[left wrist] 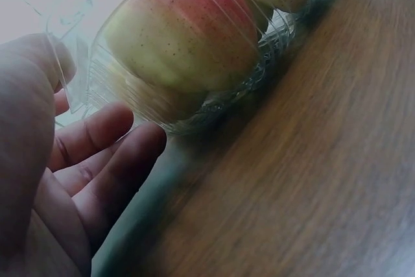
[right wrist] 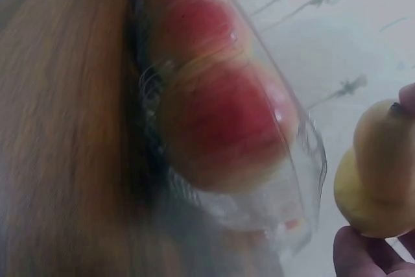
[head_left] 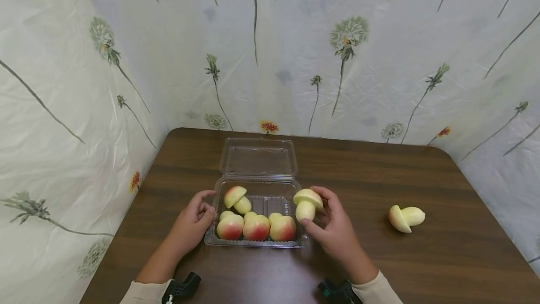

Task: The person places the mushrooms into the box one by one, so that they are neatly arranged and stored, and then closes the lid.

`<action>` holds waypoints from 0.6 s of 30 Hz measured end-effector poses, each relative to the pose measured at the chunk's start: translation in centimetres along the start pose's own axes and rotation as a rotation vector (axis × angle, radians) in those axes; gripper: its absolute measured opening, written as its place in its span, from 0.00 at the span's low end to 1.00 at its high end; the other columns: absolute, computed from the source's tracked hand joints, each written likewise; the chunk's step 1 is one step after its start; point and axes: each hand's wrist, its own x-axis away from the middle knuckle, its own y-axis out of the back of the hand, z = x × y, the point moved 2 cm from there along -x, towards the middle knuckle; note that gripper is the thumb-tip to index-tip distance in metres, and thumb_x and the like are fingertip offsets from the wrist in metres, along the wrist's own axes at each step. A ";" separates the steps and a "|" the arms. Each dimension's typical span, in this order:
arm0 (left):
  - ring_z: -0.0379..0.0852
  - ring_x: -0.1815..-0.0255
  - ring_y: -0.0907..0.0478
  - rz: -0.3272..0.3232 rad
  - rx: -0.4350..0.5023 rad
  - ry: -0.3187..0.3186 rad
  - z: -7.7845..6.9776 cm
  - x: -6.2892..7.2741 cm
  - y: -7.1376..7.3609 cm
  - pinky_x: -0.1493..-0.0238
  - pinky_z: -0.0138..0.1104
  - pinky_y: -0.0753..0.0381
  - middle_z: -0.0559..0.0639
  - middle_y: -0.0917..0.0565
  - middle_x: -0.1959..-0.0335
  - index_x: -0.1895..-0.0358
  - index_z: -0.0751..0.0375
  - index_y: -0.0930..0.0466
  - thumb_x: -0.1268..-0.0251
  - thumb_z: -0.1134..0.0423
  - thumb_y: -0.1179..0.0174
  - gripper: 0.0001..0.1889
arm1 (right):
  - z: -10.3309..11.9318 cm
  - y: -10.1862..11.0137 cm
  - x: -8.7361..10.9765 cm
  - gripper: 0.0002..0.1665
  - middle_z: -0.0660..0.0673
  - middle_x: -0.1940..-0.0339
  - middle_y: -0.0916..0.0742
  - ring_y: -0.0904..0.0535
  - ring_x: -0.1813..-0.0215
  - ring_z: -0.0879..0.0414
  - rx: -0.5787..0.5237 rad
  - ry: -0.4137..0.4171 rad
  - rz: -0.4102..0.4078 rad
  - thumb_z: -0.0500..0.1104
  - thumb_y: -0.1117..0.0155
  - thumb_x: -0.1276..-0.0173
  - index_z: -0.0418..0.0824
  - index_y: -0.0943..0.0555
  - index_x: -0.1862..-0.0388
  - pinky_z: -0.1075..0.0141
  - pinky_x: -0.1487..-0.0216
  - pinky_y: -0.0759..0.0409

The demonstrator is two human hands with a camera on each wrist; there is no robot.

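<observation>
A clear plastic container stands in front of me with its hinged lid folded back. Inside, three yellow toy mushrooms with red-blushed caps form a front row. Another toy mushroom lies tilted at the back left. With my left hand, I hold the container's left rim; in the left wrist view the clear flange lies between thumb and fingers. My right hand pinches a toy mushroom, cap up, beside the container's right edge. That mushroom shows partly in the right wrist view.
Another toy mushroom lies on its side on the dark wooden table, to the right. Behind and to the left hangs a pale sheet printed with dandelions. Each wrist wears a black camera mount.
</observation>
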 end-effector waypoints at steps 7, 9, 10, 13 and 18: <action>0.42 0.71 0.20 -0.008 -0.030 -0.004 0.3 -0.1 0.0 0.63 0.34 0.20 0.50 0.17 0.66 0.28 0.51 0.33 0.20 0.64 0.44 0.22 | 0.7 -1.0 -0.9 0.44 0.36 0.32 0.24 0.23 0.35 0.51 0.031 -0.054 0.018 0.29 0.24 0.37 0.35 0.35 0.25 0.71 0.37 0.22; 0.43 0.71 0.20 -0.008 -0.028 -0.002 0.3 -0.1 0.0 0.63 0.34 0.20 0.50 0.17 0.66 0.28 0.51 0.33 0.20 0.64 0.45 0.22 | 0.9 -1.3 -1.1 0.44 0.35 0.32 0.25 0.23 0.36 0.47 0.041 -0.067 0.023 0.30 0.24 0.37 0.34 0.35 0.25 0.68 0.37 0.21; 0.43 0.70 0.20 -0.008 -0.027 0.000 0.3 0.0 0.0 0.63 0.34 0.20 0.50 0.17 0.66 0.28 0.51 0.33 0.20 0.64 0.45 0.23 | 0.9 -1.5 -1.3 0.44 0.35 0.32 0.26 0.24 0.36 0.46 0.048 -0.071 0.025 0.30 0.24 0.37 0.34 0.35 0.25 0.66 0.36 0.21; 0.44 0.70 0.20 -0.008 -0.027 0.002 0.3 -0.1 0.1 0.62 0.35 0.20 0.50 0.17 0.66 0.27 0.50 0.34 0.21 0.64 0.45 0.23 | 1.1 -1.9 -1.6 0.44 0.35 0.33 0.28 0.23 0.36 0.44 0.061 -0.074 0.028 0.30 0.24 0.37 0.35 0.34 0.25 0.63 0.35 0.21; 0.43 0.70 0.20 -0.001 -0.030 0.003 0.5 -0.1 0.1 0.62 0.35 0.20 0.50 0.17 0.65 0.27 0.50 0.34 0.20 0.64 0.45 0.23 | 1.3 -2.6 -2.1 0.44 0.37 0.34 0.29 0.24 0.37 0.44 0.054 -0.072 0.035 0.30 0.23 0.38 0.39 0.32 0.25 0.64 0.35 0.22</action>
